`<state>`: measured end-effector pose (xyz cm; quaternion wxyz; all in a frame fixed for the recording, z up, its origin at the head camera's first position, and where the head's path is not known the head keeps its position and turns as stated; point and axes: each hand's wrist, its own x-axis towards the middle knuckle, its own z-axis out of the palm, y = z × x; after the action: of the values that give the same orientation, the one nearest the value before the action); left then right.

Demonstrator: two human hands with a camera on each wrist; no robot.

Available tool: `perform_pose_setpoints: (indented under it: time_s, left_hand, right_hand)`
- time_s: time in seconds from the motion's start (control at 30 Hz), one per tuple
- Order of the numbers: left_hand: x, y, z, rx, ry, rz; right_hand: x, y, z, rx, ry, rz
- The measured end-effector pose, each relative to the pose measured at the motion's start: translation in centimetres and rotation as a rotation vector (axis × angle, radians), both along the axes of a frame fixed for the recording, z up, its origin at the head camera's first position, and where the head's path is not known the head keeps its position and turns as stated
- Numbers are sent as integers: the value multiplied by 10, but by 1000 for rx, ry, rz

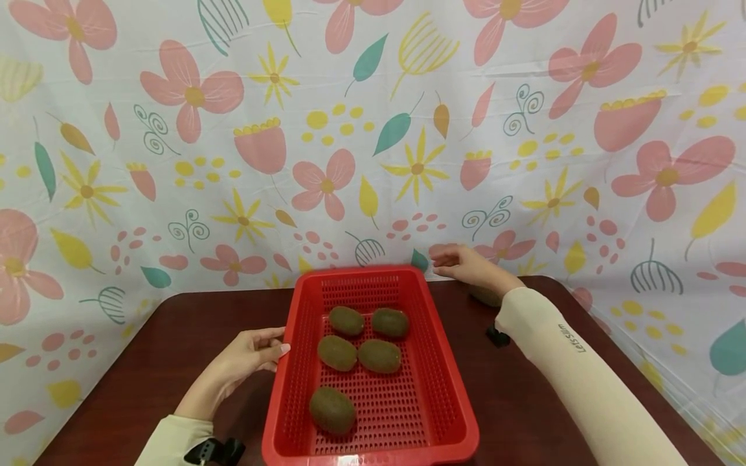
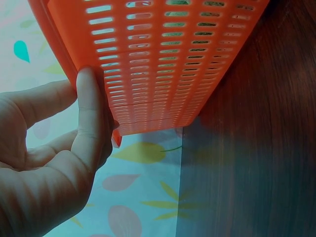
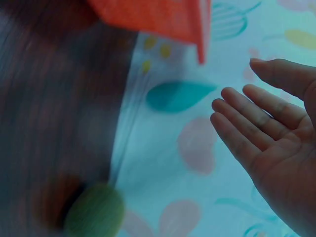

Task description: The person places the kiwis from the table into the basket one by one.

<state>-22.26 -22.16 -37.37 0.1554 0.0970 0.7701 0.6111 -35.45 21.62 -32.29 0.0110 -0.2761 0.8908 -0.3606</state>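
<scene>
A red plastic basket with slotted sides holds several brown kiwis. My left hand pinches its left rim between thumb and fingers; in the left wrist view the fingers lie along the rim, against the slotted wall. Beyond the basket's far right corner, my right hand is raised with nothing in it. The right wrist view shows its fingers extended and palm bare. One more kiwi lies on the table under the right wrist, partly hidden; it is blurred in the right wrist view.
The basket stands on a dark brown wooden table. Directly behind the table hangs a white cloth printed with flowers and leaves, which also runs along both sides. The table's far right corner lies just past the loose kiwi.
</scene>
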Motion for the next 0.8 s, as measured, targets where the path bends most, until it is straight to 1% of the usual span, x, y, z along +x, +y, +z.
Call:
perform_pose_setpoints:
  time_s: [0.13, 0.2, 0.37, 0.57, 0.63, 0.8]
  left_hand:
    - [0, 1, 0, -7, -7, 9]
    - [0, 1, 0, -7, -6, 12]
    - [0, 1, 1, -5, 6, 8]
    - [0, 1, 3, -9, 13, 10]
    - [0, 1, 2, -9, 13, 10]
    - [1, 2, 0, 3, 11, 6]
  right_hand:
    - [-4, 23, -14, 33, 32, -63]
    - [-6, 34, -22, 26, 59, -73]
    - [-11, 58, -37, 17, 85, -115]
    - [-18, 79, -52, 66, 139, -135]
    - [-20, 84, -57, 69, 139, -149]
    - [-22, 94, -70, 69, 103, -185]
